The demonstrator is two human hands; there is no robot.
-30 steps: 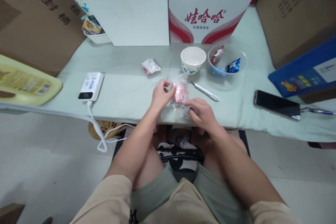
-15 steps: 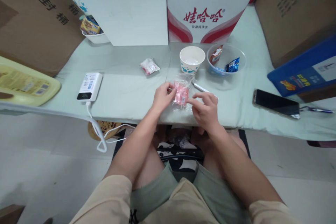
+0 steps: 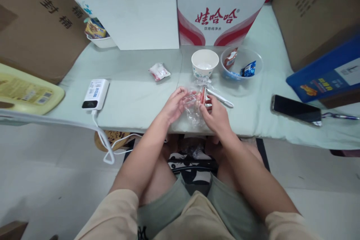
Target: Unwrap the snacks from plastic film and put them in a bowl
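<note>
A small pink packet (image 3: 203, 95) stands tilted nearly edge-on above the table. My right hand (image 3: 216, 114) grips it between thumb and fingers. Crumpled clear plastic film (image 3: 194, 115) hangs and spreads under and between the hands. My left hand (image 3: 174, 105) has its fingers curled at the film's left part, pinching it; the fingertips are slightly blurred. Just beyond the packet lies a white pen-like tool (image 3: 221, 98), partly hidden by the film. Behind it stands a paper cup (image 3: 205, 63). A white-and-red packet (image 3: 159, 71) lies to the left, untouched.
A clear bowl (image 3: 260, 65) with several wrapped snacks stands right of the cup. A power bank (image 3: 96, 93) with a white cable lies left, a phone (image 3: 296, 110) right. White cartons (image 3: 146, 18) line the back; a yellow jug (image 3: 30, 90) stands at left.
The pink packet has been lifted and turned from lying flat to edge-on, moving right into my right hand's grip. My left hand has shifted from the packet onto the film.
</note>
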